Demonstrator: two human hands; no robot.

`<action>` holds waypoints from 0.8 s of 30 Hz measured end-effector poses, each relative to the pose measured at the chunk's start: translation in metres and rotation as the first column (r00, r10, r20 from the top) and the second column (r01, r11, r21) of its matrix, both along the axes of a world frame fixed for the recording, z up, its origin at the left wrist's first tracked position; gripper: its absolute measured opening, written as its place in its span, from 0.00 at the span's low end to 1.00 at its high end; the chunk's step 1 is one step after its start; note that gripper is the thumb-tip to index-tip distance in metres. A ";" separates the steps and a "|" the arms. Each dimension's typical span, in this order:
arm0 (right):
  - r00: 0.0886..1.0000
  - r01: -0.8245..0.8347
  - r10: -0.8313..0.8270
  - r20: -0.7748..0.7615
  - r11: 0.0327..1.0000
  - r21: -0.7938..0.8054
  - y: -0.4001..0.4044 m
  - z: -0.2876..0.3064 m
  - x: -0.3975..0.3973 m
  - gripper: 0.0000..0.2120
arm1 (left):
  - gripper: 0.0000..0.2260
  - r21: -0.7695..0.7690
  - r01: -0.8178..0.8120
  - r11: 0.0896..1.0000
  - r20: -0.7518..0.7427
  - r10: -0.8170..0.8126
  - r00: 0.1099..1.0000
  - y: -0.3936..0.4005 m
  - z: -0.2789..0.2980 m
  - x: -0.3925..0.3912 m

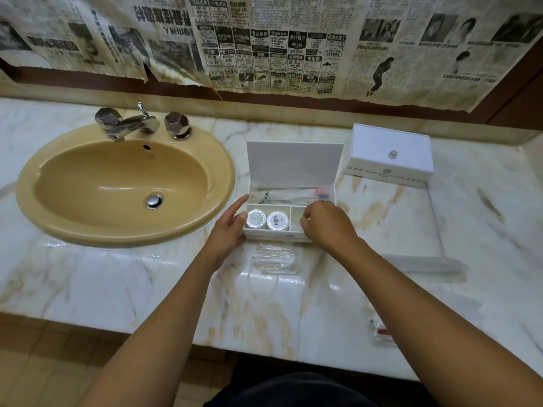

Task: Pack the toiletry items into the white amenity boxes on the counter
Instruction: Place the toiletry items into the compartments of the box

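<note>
Open amenity box (289, 230) sits mid-table, near the front edge, lid up, two round soaps (266, 220) in its front-left cell. Risk: the clear sachet (276, 258) lying just in front is slippery and could get swept off. Right hand (326, 223) is curled over the front-right cell, probably pinching something small, can't confirm. Left hand (230, 227) is open, fingers straight, bracing the box's left wall.

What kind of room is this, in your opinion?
Probably a hotel bathroom, judging by the beige washbasin set in a marble counter, its chrome tap, and the white amenity box holding wrapped round toiletries.
</note>
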State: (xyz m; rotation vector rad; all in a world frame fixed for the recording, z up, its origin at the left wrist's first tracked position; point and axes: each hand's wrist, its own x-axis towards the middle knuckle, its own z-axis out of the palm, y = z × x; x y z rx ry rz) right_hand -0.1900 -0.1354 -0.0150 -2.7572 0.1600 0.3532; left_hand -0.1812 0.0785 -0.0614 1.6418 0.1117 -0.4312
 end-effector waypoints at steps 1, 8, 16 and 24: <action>0.999 -0.022 0.022 -0.024 1.000 0.012 0.001 -0.001 -0.001 0.15 | 0.17 -0.002 0.001 1.000 0.001 -0.001 1.000 0.000 0.000 0.000; 0.996 -0.046 0.050 -0.080 0.998 0.045 0.007 -0.004 -0.010 0.28 | 0.17 0.004 -0.003 1.000 0.008 0.003 1.000 -0.001 0.001 -0.001; 0.945 -0.158 0.106 0.310 0.976 0.148 0.031 0.011 -0.027 0.11 | 0.17 -0.007 -0.010 1.000 0.009 0.010 1.000 -0.001 -0.002 0.000; 0.942 -0.323 0.312 0.125 0.942 0.086 0.048 -0.017 -0.047 0.12 | 0.17 -0.004 -0.024 1.000 0.003 0.024 1.000 -0.002 -0.001 0.000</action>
